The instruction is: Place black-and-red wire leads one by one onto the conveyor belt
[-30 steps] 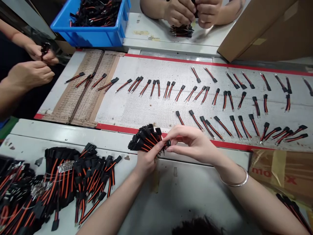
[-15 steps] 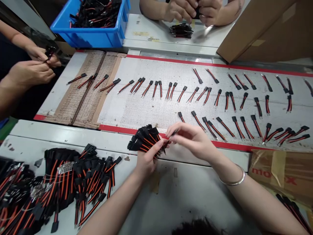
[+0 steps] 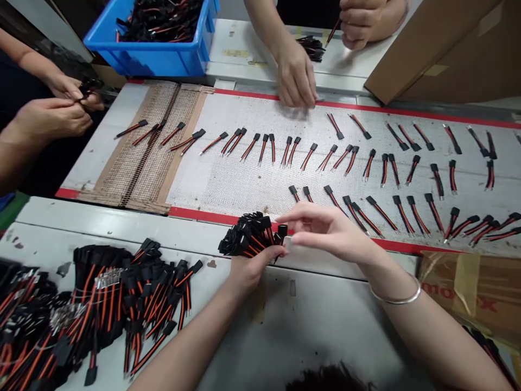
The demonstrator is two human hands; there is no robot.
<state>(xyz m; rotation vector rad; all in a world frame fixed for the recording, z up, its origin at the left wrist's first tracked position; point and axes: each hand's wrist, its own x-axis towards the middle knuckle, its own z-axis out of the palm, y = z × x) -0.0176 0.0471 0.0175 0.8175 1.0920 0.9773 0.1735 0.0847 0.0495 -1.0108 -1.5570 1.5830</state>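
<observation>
My left hand grips a thick bunch of short black-and-red cables with black connectors, just above the belt's near edge. One connector stands out at the bunch's right side, by my left thumb. My right hand is beside the bunch over the red edge strip, thumb and forefinger apart with nothing visible between them. Just beyond it a cable lies on the belt, its lower end hidden behind my fingers. A silver bangle circles my right wrist.
The mesh belt carries rows of single cables. Bundled and loose cables lie at the left of my table. Across the belt stand a blue bin of cables and a cardboard box. A co-worker's hand reaches over the far edge.
The cable in my right hand has left it, and another cable lies on the belt before it. My fingers have parted. The belt's cables shifted slightly right; the far co-worker's hand reached over the belt.
</observation>
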